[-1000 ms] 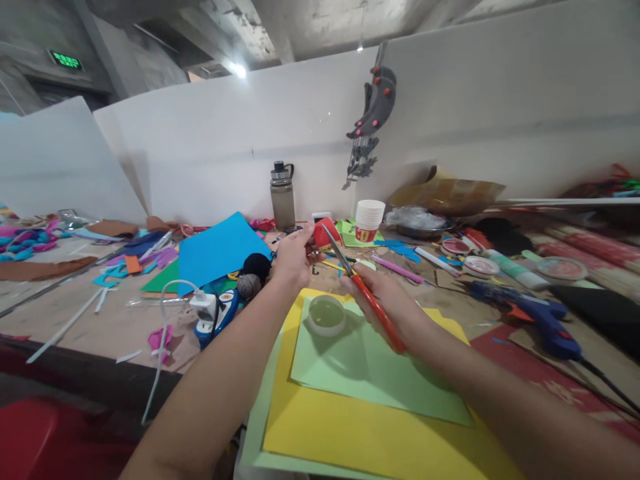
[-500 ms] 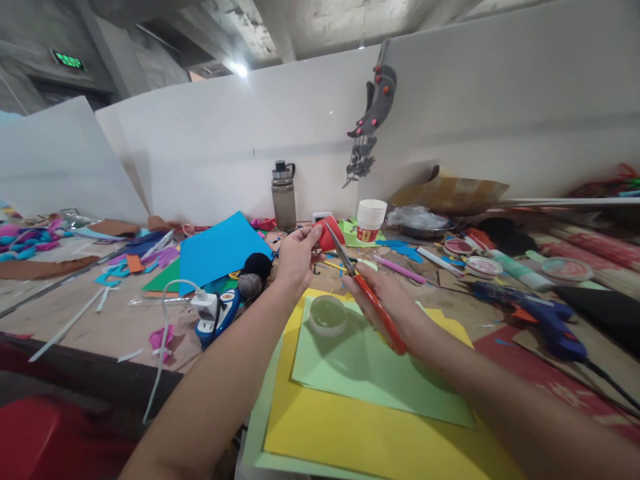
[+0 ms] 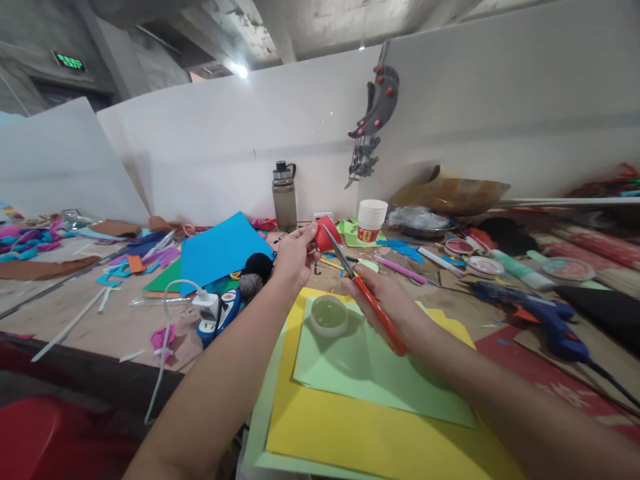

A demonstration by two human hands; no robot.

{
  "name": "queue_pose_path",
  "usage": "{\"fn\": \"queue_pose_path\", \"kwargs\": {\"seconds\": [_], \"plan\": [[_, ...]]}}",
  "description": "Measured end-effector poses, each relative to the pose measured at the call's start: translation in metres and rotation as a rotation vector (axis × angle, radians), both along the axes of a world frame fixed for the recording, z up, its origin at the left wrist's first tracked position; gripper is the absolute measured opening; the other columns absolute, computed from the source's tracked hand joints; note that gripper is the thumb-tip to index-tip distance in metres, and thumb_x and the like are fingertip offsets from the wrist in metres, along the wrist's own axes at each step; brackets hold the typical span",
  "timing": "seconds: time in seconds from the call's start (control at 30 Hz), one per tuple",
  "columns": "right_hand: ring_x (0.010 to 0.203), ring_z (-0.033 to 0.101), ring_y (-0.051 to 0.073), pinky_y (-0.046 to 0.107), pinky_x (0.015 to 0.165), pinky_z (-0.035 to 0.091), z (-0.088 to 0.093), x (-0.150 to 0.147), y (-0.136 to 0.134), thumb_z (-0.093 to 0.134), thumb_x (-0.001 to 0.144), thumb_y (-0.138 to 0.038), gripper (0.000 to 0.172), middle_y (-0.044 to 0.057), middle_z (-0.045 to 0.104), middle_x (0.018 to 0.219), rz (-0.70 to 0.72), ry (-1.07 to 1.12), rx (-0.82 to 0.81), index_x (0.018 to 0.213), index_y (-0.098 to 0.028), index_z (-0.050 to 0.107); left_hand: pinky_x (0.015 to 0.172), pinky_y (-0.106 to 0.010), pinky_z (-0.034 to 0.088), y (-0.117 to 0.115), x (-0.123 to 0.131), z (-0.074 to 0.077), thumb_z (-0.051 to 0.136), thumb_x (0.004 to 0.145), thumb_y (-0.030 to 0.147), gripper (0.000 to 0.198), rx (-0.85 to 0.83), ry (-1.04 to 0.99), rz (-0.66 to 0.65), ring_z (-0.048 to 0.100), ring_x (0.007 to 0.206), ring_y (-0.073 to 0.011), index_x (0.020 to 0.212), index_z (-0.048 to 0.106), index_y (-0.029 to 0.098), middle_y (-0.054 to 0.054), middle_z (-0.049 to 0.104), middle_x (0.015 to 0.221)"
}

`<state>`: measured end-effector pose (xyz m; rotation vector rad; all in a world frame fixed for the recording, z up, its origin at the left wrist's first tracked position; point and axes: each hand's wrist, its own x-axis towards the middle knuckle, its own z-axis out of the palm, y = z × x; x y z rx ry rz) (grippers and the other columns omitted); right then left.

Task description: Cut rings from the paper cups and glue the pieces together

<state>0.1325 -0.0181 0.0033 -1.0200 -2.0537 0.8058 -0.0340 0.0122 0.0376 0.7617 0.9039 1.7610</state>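
A small piece of red paper (image 3: pixel 329 235) is pinched in the fingers of my left hand (image 3: pixel 296 257), held up above the table. My right hand (image 3: pixel 383 293) grips red-handled scissors (image 3: pixel 376 308), whose blades point up and left and lie against the red paper. Whether the blades have paper between them is hard to make out. Below my hands, a round clear ring of tape (image 3: pixel 329 316) rests on a light green sheet (image 3: pixel 370 380), which lies over a yellow sheet (image 3: pixel 320 420).
Behind stand a grey water bottle (image 3: pixel 285 200) and stacked paper cups (image 3: pixel 371 220). A blue sheet (image 3: pixel 225 250), black yarn and a blue power strip (image 3: pixel 220 317) lie left. On the right are a blue glue gun (image 3: pixel 535 317), a pink pen (image 3: pixel 403 270) and several round tins.
The red paper has tilted slightly in my left hand, and its lower edge now shows more flatly. The scissors have barely moved, their blades still at the paper.
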Motion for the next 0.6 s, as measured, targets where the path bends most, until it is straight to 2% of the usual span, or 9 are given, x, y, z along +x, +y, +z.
{"fn": "queue_pose_path", "kwargs": {"seconds": [0.17,0.47,0.6], "plan": [[0.055,0.045,0.014,0.025,0.052,0.033,-0.0032,0.0000,0.0018,0.050,0.086,-0.049,0.027,-0.004,0.050,0.061,-0.004,0.003,0.035,0.082,-0.023,0.048,0.036,-0.014,0.032,0.0005,0.0043,-0.0042,0.078,0.069,0.028,0.023,0.025,0.074,0.025,0.050,0.044,-0.0049,0.070,0.061,0.013,0.002,0.059,0.056],[0.049,0.042,0.013,0.025,0.047,0.032,-0.0010,-0.0004,-0.0003,0.052,0.085,-0.051,0.028,-0.006,0.046,0.056,0.003,0.102,-0.090,0.081,-0.024,0.050,0.037,-0.014,0.033,-0.0018,0.0065,-0.0042,0.080,0.066,0.030,0.026,0.052,0.084,0.031,0.050,0.044,-0.0046,0.072,0.060,0.014,0.004,0.059,0.056],[0.050,0.043,0.013,0.025,0.049,0.032,0.0017,0.0006,-0.0011,0.053,0.085,-0.051,0.029,-0.006,0.046,0.055,-0.007,0.046,-0.056,0.077,-0.024,0.047,0.037,-0.015,0.033,-0.0009,0.0028,-0.0029,0.080,0.067,0.032,0.026,0.036,0.041,-0.001,0.053,0.047,-0.0059,0.072,0.061,0.014,0.002,0.061,0.058]]}}
